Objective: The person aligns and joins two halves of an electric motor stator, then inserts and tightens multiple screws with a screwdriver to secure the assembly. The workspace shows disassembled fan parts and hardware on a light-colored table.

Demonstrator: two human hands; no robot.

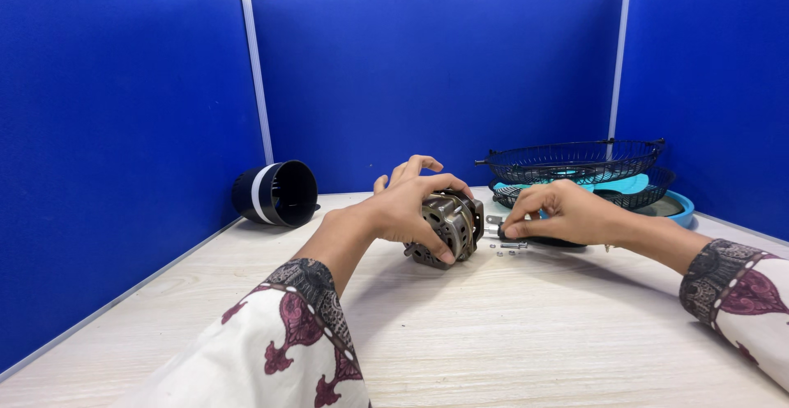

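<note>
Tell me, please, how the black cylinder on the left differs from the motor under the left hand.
The black cylinder is plain dark with a white band; the motor is bare grey-brown metal. The cylinder is larger and hollow, its open end facing the camera; the motor looks solid. The cylinder lies untouched; the left hand grips the motor. Both rest on the table.

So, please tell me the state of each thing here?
Motor: on the table, held by the left hand.
Right hand: pinching a small dark part.
Screws: loose on the table.
Black cylinder: lying on its side.
Wire guards: stacked.
</note>
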